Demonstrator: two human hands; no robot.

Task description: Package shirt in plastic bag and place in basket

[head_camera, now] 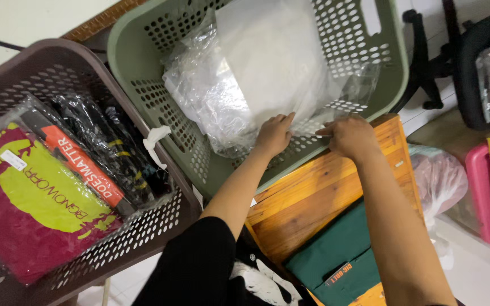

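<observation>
Both of my hands reach into a green perforated basket (143,51) that is tilted on a wooden table (307,192). Inside it lies a stack of clear plastic bags (267,62), crumpled at the left. My left hand (273,135) presses on the lower edge of the plastic, fingers together. My right hand (350,135) pinches the plastic's lower right edge against the basket wall.
A brown perforated basket (160,221) at the left holds bagged shirts, one maroon with a lime print (35,209) and dark ones (103,141). A folded green cloth (336,249) lies on the table. A pink bin (480,192) and a black chair base (432,62) stand at the right.
</observation>
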